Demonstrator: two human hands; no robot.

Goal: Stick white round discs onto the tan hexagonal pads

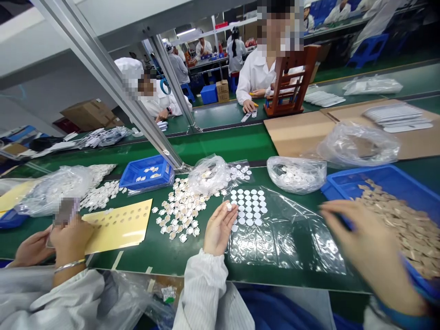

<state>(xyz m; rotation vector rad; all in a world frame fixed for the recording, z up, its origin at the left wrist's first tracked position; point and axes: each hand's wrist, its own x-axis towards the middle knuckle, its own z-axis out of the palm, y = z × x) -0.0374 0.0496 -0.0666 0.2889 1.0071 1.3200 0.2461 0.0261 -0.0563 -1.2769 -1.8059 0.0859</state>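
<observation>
My left hand (219, 229) is palm up over the table, its thumb and fingers closed around a small round white piece (229, 207). Just right of it, white discs (248, 203) lie in rows on a clear plastic sheet (292, 240). Left of this hand spreads a loose heap of small white-edged round pieces (182, 208). My right hand (367, 250) is raised in front of a blue bin (332, 183) of flat brown pieces (412, 224). Motion smears its fingers, so I cannot make out whether they hold anything.
At left, a co-worker's hands (70, 238) hold a blurred-out object beside a yellow sheet (120, 224) with round marks. A small blue tray (147, 172), plastic bags (296, 174) and a metal post (113, 78) stand behind. Another person (257, 68) sits across the bench.
</observation>
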